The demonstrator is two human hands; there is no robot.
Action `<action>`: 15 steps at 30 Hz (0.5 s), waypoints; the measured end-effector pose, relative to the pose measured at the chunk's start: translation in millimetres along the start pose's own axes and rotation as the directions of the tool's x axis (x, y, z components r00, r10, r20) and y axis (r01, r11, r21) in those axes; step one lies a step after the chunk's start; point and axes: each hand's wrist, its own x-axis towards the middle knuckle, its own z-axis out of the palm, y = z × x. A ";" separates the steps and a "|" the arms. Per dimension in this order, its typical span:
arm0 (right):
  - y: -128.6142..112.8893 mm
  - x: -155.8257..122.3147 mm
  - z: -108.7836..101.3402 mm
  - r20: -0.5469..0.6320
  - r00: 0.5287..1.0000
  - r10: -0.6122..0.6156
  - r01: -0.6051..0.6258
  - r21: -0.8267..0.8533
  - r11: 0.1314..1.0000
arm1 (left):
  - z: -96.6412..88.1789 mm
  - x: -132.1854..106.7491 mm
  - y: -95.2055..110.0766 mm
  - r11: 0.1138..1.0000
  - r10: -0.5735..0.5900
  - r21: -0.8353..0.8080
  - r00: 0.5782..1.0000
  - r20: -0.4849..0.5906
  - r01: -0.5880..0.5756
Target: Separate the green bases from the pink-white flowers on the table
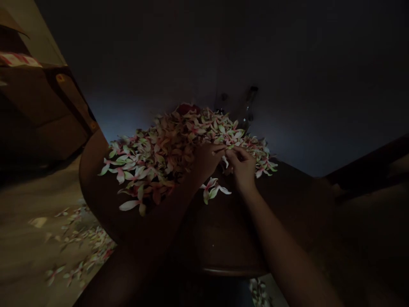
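Observation:
A big heap of pink, white and green artificial flowers (166,149) covers the far part of a dark round table (287,213). My left hand (206,160) and my right hand (243,166) meet at the heap's near right side. Both have their fingers pinched together on one small flower piece (227,150) held between them. One loose flower (213,189) lies on the table just below my hands. The light is dim and finger detail is faint.
Several flowers (83,251) are scattered on the floor at the lower left, more below the table's front edge (260,292). A brown cardboard box (41,106) stands at the left. A glass bottle-like object (247,111) stands behind the heap. A dark rail runs at the right.

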 end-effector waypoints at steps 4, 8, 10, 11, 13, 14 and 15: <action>-3.3 7.0 -11.9 0.009 1.000 0.005 -0.005 0.042 0.999 | -0.9 -2.1 2.9 0.998 0.014 -0.069 0.993 0.121 -0.005; -5.4 14.9 -15.0 0.014 1.000 -0.008 0.007 0.028 1.000 | 1.4 -3.5 -0.3 0.991 -0.041 -0.120 0.991 0.130 0.057; -5.8 15.0 -15.7 0.015 1.000 -0.011 0.011 0.031 0.999 | 2.4 -3.5 -2.6 0.987 -0.066 -0.138 0.989 0.136 0.085; -5.7 14.7 -16.0 0.013 1.000 -0.004 0.004 0.039 0.999 | 2.6 -3.5 -3.4 0.985 -0.079 -0.144 0.987 0.138 0.099; -5.1 14.2 -16.9 0.013 1.000 0.016 -0.017 0.059 0.998 | 2.5 -3.4 -4.1 0.982 -0.104 -0.144 0.985 0.141 0.124; -4.6 14.3 -17.2 0.014 1.000 0.023 -0.024 0.065 0.998 | 2.3 -3.3 -4.1 0.981 -0.112 -0.143 0.984 0.141 0.132; -4.0 14.7 -17.4 0.017 0.999 0.030 -0.031 0.067 0.997 | 2.1 -3.2 -4.1 0.980 -0.115 -0.143 0.983 0.141 0.135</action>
